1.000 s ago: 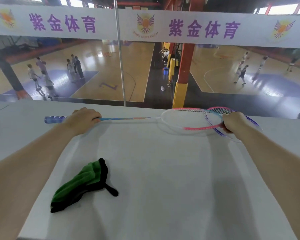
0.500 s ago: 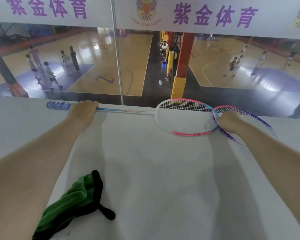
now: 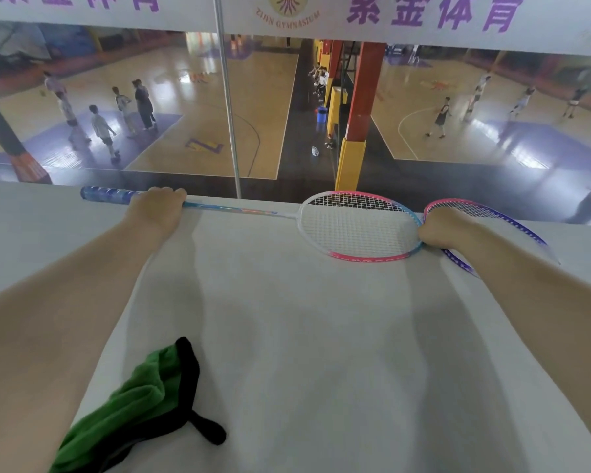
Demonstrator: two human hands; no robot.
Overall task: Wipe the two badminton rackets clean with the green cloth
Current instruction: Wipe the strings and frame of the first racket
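Observation:
A white, pink and blue racket (image 3: 357,225) lies across the far edge of the white ledge (image 3: 304,336). My left hand (image 3: 157,208) grips its blue handle where the shaft begins. A second racket (image 3: 485,218), pink and purple, lies to the right with its head beside the first one's head. My right hand (image 3: 446,228) grips where the two frames meet; which frame the fingers hold I cannot tell. The green cloth (image 3: 133,407) with black trim lies bunched near the front left, beside my left forearm, touched by neither hand.
A glass pane with a thin metal post (image 3: 227,107) rises just behind the ledge's far edge. Through it, far below, are sports courts with several people. A white banner with purple characters (image 3: 423,15) spans the top.
The two racket heads overlapped before; now they lie side by side. My left hand has carried the first racket leftward and toward the glass. The view has tipped down.

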